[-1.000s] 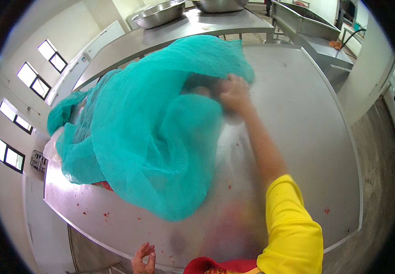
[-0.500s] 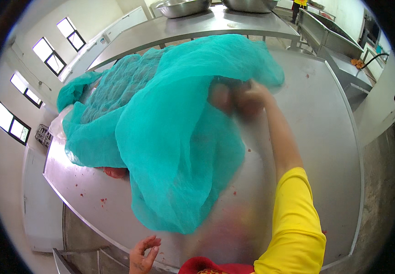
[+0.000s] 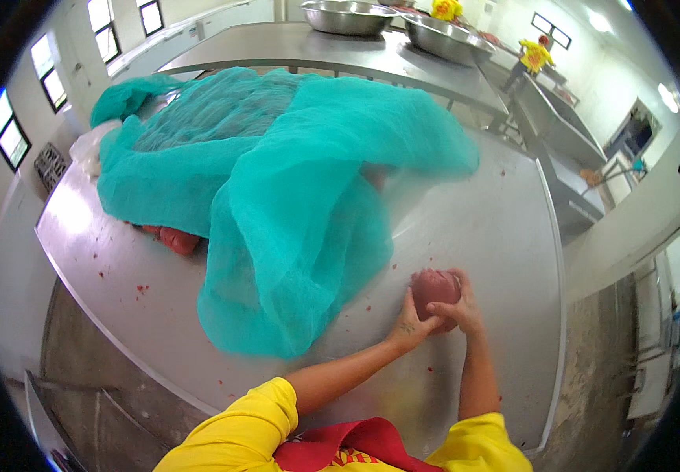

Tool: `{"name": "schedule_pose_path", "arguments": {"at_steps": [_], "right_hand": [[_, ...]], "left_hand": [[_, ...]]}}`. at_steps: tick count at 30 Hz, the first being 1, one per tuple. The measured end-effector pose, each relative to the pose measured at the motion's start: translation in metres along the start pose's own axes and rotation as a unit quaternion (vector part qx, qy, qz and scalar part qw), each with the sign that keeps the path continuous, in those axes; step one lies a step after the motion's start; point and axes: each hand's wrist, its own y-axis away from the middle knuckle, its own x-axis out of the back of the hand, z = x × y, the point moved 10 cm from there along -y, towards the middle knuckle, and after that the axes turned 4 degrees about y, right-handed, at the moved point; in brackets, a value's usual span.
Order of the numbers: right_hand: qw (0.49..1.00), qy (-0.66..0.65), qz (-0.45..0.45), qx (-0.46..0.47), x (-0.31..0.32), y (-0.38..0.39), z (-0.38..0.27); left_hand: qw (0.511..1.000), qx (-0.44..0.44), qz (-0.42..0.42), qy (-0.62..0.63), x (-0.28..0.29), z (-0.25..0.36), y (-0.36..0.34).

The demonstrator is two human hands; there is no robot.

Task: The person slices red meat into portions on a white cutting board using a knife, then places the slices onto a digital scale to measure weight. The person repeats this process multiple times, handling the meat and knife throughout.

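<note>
Both hands clasp a rounded, dark red piece of raw meat (image 3: 439,293) over the right half of the steel table (image 3: 505,236). On its left side, my left hand (image 3: 410,326) has its thumb up along the meat and its fingers partly hidden behind it. My right hand (image 3: 466,305) wraps round the right side, its thumb across the front. To the left, a bunched turquoise net (image 3: 277,212) covers a large heap. More red meat (image 3: 178,240) shows under its near left edge, and a little meat is seen at its right opening.
Small red scraps dot the tabletop. Beyond it stands another steel table (image 3: 253,43) with large metal bowls (image 3: 348,17). A steel trough (image 3: 556,106) is at the far right, near a person in a yellow shirt (image 3: 535,57). A clear plastic bag (image 3: 88,147) lies by the table's left edge.
My right hand has come back from the net's right opening towards me with the piece of meat. My left hand, open near the front edge before, has moved right and now grips it too.
</note>
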Motion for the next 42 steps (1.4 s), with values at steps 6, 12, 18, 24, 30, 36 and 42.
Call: {"name": "schedule_pose_path", "arguments": {"at_steps": [6, 12, 18, 24, 30, 36, 42], "right_hand": [[0.963, -0.240, 0.063, -0.101, -0.032, 0.088, 0.011], [0.961, -0.248, -0.119, 0.025, -0.143, 0.198, -0.077], [0.873, -0.150, -0.419, 0.198, -0.309, 0.378, -0.159], [0.680, -0.083, -0.695, 0.220, -0.403, 0.691, -0.146], [0.445, 0.019, -0.788, 0.425, -0.409, 0.953, -0.125], [0.366, -0.006, -0.754, 0.546, -0.484, 1.115, -0.133], [0.484, -0.055, -0.764, 0.423, -0.636, 1.216, -0.149]], "left_hand": [[0.994, 0.051, -0.030, -0.089, 0.015, 0.029, 0.068], [0.990, 0.009, 0.141, 0.019, 0.110, 0.087, 0.232], [0.904, -0.076, 0.413, 0.083, 0.196, 0.130, 0.495], [0.681, -0.200, 0.691, 0.138, 0.134, 0.094, 0.835], [0.477, -0.385, 0.727, 0.309, 0.042, 0.033, 1.071], [0.414, -0.360, 0.814, 0.191, 0.074, 0.032, 1.254], [0.404, -0.225, 0.886, 0.040, 0.194, 0.076, 1.408]]}}
